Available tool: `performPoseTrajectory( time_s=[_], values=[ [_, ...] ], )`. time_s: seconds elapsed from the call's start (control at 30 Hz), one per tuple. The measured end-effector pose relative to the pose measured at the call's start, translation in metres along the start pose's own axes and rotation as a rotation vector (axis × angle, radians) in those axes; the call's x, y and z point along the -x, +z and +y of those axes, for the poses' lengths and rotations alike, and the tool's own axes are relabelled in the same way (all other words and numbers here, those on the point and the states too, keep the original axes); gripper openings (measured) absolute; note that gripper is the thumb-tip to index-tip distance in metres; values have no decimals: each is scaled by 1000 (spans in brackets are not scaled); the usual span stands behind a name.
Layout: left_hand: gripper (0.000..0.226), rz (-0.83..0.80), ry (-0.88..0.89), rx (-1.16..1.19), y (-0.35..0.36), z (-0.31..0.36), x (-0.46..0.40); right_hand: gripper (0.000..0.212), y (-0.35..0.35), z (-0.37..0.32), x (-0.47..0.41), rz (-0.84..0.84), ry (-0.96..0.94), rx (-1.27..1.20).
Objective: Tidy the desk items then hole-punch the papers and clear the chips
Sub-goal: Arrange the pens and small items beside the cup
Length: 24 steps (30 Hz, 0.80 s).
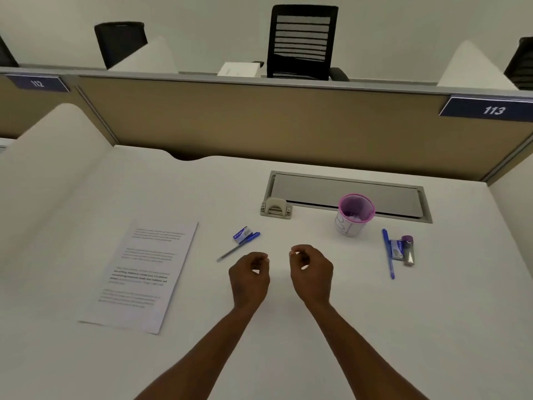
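Note:
Printed papers (141,274) lie on the left of the white desk (288,327). A beige hole punch (276,208) stands at the back centre. A pink mesh cup (355,214) stands to its right. A blue pen (238,246) and a small blue box (241,234) lie left of centre. Another blue pen (388,253), a second blue box (397,249) and a purple-capped tube (409,250) lie at the right. My left hand (250,277) and my right hand (311,271) hover over the desk's middle, fingers loosely curled, holding nothing.
A grey cable-tray lid (346,192) is set into the desk behind the cup. A tan partition (259,122) with labels 112 and 113 closes the back. White side dividers flank the desk. Black chairs stand beyond the partition.

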<state>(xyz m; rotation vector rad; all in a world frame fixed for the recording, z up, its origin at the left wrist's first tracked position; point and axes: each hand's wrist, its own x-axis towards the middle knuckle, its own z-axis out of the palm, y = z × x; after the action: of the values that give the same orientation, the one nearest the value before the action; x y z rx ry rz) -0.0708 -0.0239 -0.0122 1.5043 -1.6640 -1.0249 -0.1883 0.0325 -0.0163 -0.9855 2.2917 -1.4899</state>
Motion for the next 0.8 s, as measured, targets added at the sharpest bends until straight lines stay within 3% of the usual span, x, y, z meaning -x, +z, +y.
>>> performPoseTrajectory(
  time_s=[0.17,0.43,0.8],
  values=[
    [18,138,-9,-231,-39,-27,-42,18,47,-24,-5,-289,-73,187],
    [33,-93,67,-598,-50,-53,-68,36,97,-38,-43,-538,-272,525],
    [13,-21,112,-456,-51,-71,-72,51,135,-40,-69,-759,-470,803]
  ],
)
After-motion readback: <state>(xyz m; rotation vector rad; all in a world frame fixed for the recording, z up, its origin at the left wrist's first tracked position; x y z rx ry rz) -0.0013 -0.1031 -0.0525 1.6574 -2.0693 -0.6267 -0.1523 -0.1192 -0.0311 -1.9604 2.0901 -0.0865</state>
